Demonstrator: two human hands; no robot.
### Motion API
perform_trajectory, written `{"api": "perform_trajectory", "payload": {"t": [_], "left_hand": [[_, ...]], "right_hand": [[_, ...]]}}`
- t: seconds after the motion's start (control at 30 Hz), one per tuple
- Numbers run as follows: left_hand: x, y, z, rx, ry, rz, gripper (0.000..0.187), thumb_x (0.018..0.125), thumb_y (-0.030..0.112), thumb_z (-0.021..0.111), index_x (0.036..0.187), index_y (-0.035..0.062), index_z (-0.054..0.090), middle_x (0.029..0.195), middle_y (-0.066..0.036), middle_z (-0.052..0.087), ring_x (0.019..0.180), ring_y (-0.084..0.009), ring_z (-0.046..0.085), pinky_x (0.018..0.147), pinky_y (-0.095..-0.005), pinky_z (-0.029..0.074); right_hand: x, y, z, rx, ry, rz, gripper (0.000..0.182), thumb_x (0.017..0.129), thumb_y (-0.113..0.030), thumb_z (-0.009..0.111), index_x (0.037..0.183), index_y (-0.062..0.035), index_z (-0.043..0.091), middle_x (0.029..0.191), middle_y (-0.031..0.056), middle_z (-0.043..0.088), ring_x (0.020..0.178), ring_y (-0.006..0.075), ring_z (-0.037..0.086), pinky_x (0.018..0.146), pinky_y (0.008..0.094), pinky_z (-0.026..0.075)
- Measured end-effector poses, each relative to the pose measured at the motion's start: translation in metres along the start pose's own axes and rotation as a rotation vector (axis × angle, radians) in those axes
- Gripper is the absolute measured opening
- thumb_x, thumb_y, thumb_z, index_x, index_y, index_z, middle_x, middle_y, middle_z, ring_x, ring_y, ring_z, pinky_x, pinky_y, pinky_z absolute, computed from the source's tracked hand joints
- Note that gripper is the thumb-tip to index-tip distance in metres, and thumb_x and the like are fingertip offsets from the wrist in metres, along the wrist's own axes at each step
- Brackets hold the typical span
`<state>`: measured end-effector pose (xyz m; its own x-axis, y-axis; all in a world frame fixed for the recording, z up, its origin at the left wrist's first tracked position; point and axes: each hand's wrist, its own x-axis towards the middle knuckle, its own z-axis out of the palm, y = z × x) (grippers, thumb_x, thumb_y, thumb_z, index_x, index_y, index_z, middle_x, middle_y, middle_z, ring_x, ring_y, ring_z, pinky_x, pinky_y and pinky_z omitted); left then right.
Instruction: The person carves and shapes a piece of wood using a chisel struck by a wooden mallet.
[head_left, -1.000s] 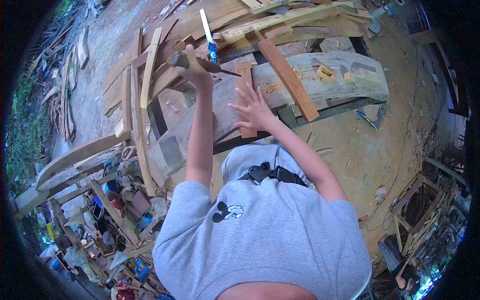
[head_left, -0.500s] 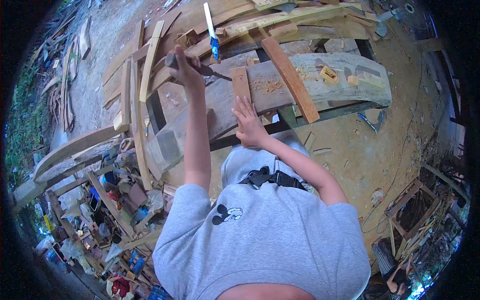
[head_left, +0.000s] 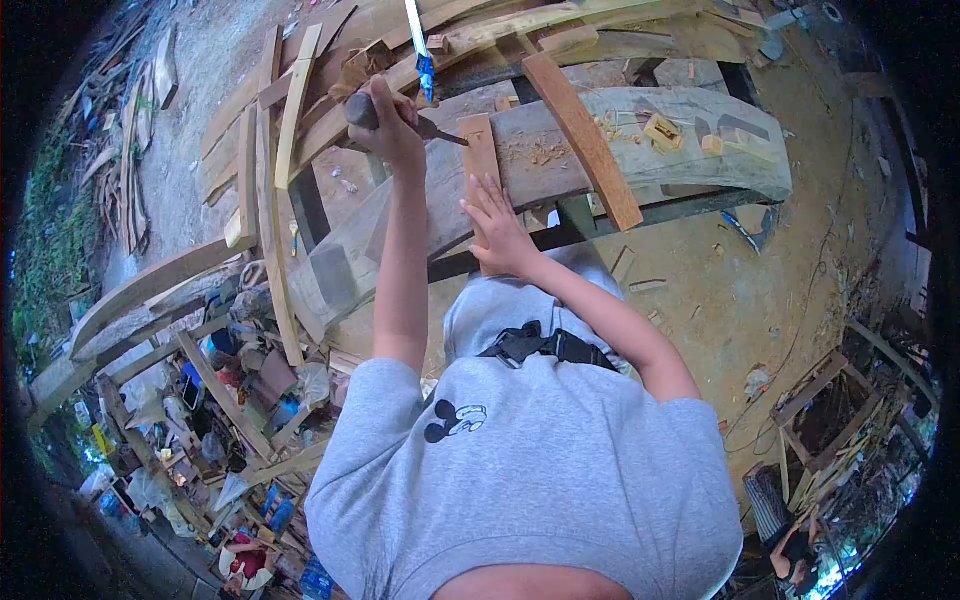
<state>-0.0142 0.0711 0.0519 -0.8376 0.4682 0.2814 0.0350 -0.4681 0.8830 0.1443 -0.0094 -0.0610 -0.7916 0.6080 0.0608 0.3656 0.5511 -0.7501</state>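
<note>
My left hand (head_left: 393, 128) is closed around the dark, rounded handle of a chisel (head_left: 440, 132). Its metal tip reaches the left side of a narrow reddish-brown wooden strip (head_left: 480, 150), near the far end. My right hand (head_left: 505, 235) lies on the near part of that strip, fingers stretched out over its face. Beneath the strip is a broad, curved grey timber (head_left: 545, 180). Wood shavings (head_left: 535, 152) are scattered on the timber just right of the strip.
A reddish board (head_left: 580, 140) lies across the timber, with small wood blocks (head_left: 662, 132) beyond it. A blue-handled saw (head_left: 425, 75) rests at the back among long planks. Cluttered items (head_left: 240, 375) fill the lower left. Two other people (head_left: 243, 562) are at the bottom corners.
The view has shifted slightly, so the strip and timber appear higher. My left hand has turned a little, bringing the chisel's handle end towards me. My right hand stays on the strip.
</note>
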Motion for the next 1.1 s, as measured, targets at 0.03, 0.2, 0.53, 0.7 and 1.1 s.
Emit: {"api": "perform_trajectory", "payload": {"t": [0.03, 0.2, 0.53, 0.7, 1.1], "left_hand": [[-0.001, 0.000, 0.001, 0.001, -0.003, -0.001, 0.036, 0.083, 0.023, 0.056, 0.055, 0.0073, 0.041, 0.043, 0.001, 0.039, 0.035, -0.0054, 0.036, 0.033, -0.0198, 0.026], [-0.005, 0.003, 0.002, 0.046, -0.026, 0.053, 0.037, 0.084, 0.025, 0.056, 0.055, 0.0072, 0.040, 0.044, 0.001, 0.038, 0.035, -0.0054, 0.035, 0.033, -0.0198, 0.025], [-0.003, -0.003, 0.002, 0.023, -0.032, 0.061, 0.036, 0.084, 0.022, 0.055, 0.056, 0.0073, 0.039, 0.043, 0.001, 0.039, 0.034, -0.0051, 0.034, 0.033, -0.0198, 0.026], [-0.002, -0.006, -0.001, 0.040, -0.020, 0.032, 0.034, 0.084, 0.021, 0.055, 0.057, 0.0068, 0.039, 0.043, 0.001, 0.039, 0.034, -0.0047, 0.034, 0.033, -0.0197, 0.026], [-0.008, 0.003, 0.008, 0.087, -0.026, 0.076, 0.035, 0.084, 0.017, 0.053, 0.054, 0.0066, 0.040, 0.044, 0.000, 0.042, 0.034, -0.0049, 0.036, 0.032, -0.0189, 0.026]], "right_hand": [[0.000, 0.001, 0.000, 0.007, 0.000, -0.008, 0.067, 0.060, -0.013, 0.065, 0.121, -0.0039, 0.040, 0.140, 0.0159, 0.011, 0.129, 0.0349, 0.004, 0.104, 0.0472, 0.011], [0.000, 0.001, -0.001, 0.008, 0.021, -0.032, 0.062, 0.059, -0.013, 0.064, 0.116, -0.0007, 0.044, 0.138, 0.0197, 0.014, 0.129, 0.0347, 0.005, 0.104, 0.0427, 0.013], [-0.001, 0.001, -0.002, -0.010, -0.009, -0.014, 0.067, 0.060, -0.015, 0.067, 0.121, -0.0043, 0.041, 0.139, 0.0159, 0.013, 0.130, 0.0332, 0.005, 0.103, 0.0448, 0.013], [-0.001, 0.003, -0.001, -0.021, 0.000, -0.020, 0.067, 0.060, -0.015, 0.067, 0.120, -0.0039, 0.041, 0.139, 0.0157, 0.013, 0.130, 0.0332, 0.005, 0.104, 0.0437, 0.014], [-0.001, 0.001, -0.002, -0.031, -0.016, -0.007, 0.068, 0.059, -0.017, 0.069, 0.119, -0.0038, 0.042, 0.140, 0.0138, 0.011, 0.130, 0.0316, 0.004, 0.102, 0.0478, 0.015]]}}
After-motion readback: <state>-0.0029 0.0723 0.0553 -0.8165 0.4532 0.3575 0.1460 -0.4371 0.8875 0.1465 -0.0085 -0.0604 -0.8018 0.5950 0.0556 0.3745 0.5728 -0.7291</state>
